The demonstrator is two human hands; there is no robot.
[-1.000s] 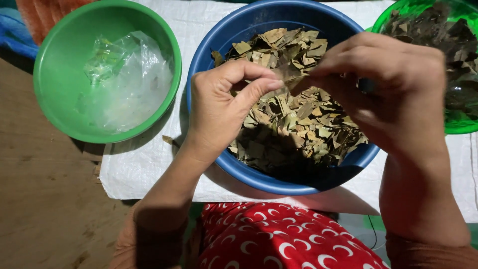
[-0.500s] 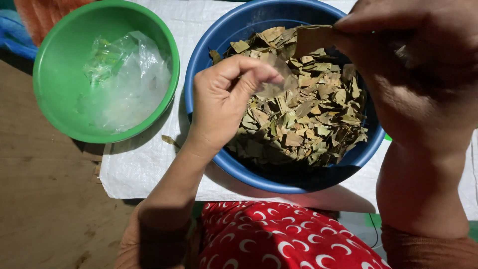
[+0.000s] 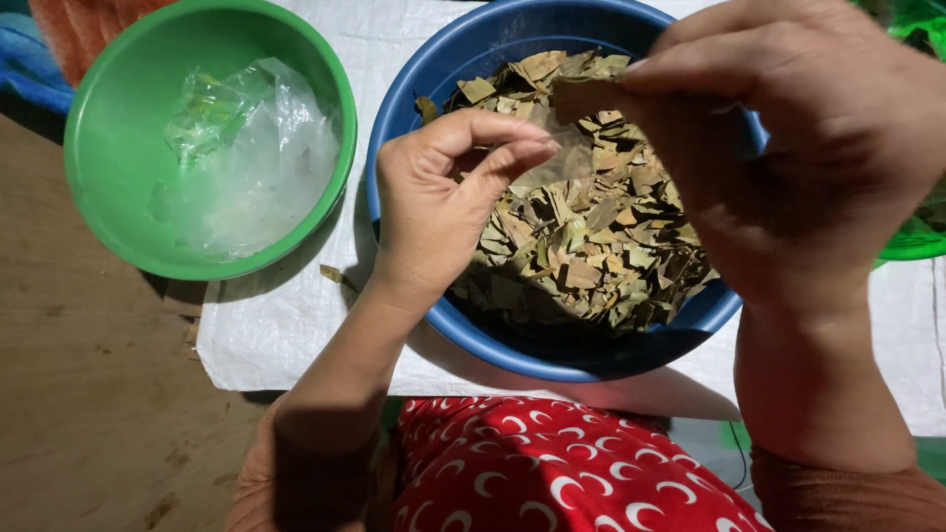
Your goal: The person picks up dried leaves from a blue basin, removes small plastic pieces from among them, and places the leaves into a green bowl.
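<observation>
A blue bowl holds a heap of torn dried leaf pieces. Above it hangs one brown dried leaf. My right hand, raised close to the camera, pinches the leaf's upper edge. My left hand is over the bowl's left rim with its fingers curled. Its thumb and fingertips close on the leaf's lower part.
A green bowl with crumpled clear plastic sits to the left. Another green bowl shows at the right edge. Both bowls near me rest on a white woven sheet over a brown floor. A red patterned cloth covers my lap.
My right hand has risen from the leaf heap toward the camera, lifting a leaf. My left hand stayed over the bowl's left rim and closed its fingertips on the leaf.
</observation>
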